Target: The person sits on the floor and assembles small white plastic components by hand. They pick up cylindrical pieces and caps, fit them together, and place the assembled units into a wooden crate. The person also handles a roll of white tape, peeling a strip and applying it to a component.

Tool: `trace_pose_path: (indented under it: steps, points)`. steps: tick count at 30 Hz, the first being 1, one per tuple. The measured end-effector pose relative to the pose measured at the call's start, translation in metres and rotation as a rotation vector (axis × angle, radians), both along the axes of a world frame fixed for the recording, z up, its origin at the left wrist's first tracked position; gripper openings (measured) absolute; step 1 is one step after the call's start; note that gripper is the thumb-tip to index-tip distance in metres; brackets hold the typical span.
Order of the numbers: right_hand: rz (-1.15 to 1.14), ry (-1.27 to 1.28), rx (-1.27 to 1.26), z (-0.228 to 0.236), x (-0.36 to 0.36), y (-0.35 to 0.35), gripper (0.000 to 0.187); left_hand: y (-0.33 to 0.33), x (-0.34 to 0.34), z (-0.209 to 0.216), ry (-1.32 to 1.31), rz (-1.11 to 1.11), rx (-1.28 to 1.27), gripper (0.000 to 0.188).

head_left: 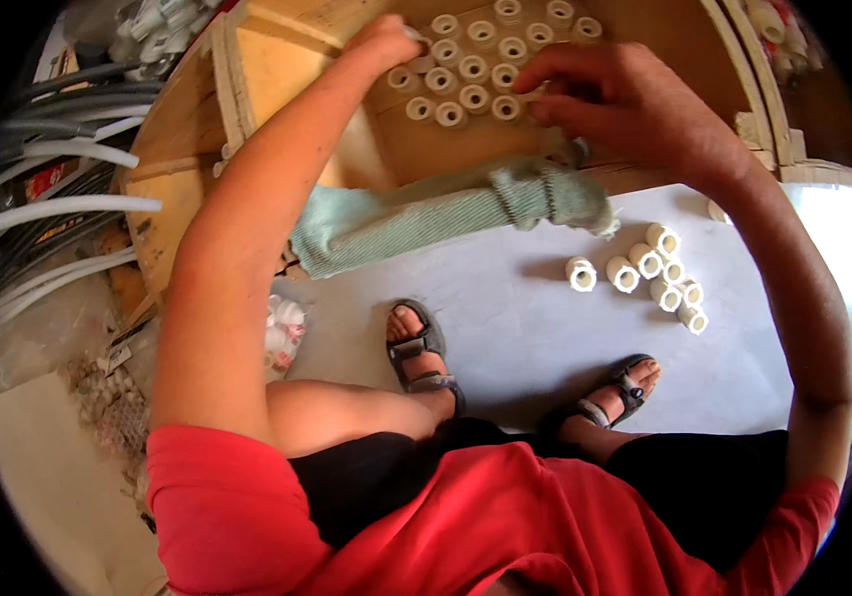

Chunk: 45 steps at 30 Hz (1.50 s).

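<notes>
Several white plastic pipe fittings (473, 69) stand in loose rows on the bottom of a wooden box (406, 149), their round openings facing up. At the left end of these rows is my left hand (384, 45), its fingers closed on a small white piece, probably one of the fittings; the fingers mostly hide it. My right hand (625, 99) hovers by the right side of the rows, thumb and forefinger apart, with nothing visible between them. Along the box's near edge lies a green striped cloth (426, 223).
More white fittings (665, 294) lie in a group on the grey floor (505, 328), right of centre. Grey and white hoses (69, 205) fill the left side. A plastic bag of fittings (284, 333) rests near my left leg. Wooden walls (759, 79) bound the box.
</notes>
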State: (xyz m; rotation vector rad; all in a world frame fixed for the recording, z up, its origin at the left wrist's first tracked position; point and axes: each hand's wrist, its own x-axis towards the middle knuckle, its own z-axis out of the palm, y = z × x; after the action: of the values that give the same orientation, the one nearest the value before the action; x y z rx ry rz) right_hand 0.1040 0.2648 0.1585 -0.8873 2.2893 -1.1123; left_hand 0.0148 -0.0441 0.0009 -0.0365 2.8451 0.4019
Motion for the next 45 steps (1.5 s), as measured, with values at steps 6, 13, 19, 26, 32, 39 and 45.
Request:
trace_pose_path:
  steps: [6, 13, 19, 26, 32, 39, 45]
  points:
    - [0.015, 0.005, 0.022, 0.000, -0.004, 0.001, 0.024, -0.002, -0.002, 0.008, -0.027, 0.093, 0.030, 0.035]
    - [0.000, 0.015, 0.000, -0.001, -0.002, 0.002, 0.023, -0.003, 0.003, 0.028, -0.157, 0.015, -0.158, 0.039]
    - [0.002, -0.004, -0.001, 0.004, 0.002, -0.001, 0.023, 0.007, 0.016, 0.049, -0.369, 0.015, -0.194, 0.041]
    - [0.001, 0.044, 0.020, 0.002, 0.003, -0.003, 0.023, 0.010, 0.036, 0.044, -0.546, 0.110, -0.230, 0.032]
    - [0.003, 0.033, 0.053, 0.003, 0.001, 0.001, 0.023, 0.021, 0.039, 0.033, -0.577, 0.145, -0.227, 0.037]
    - [0.025, 0.051, 0.010, -0.002, 0.001, 0.000, 0.023, 0.018, 0.017, 0.050, -0.302, -0.061, -0.430, 0.039]
    - [0.059, 0.047, -0.009, 0.003, -0.005, 0.004, 0.022, 0.023, 0.016, 0.028, -0.009, -0.234, -0.308, 0.039]
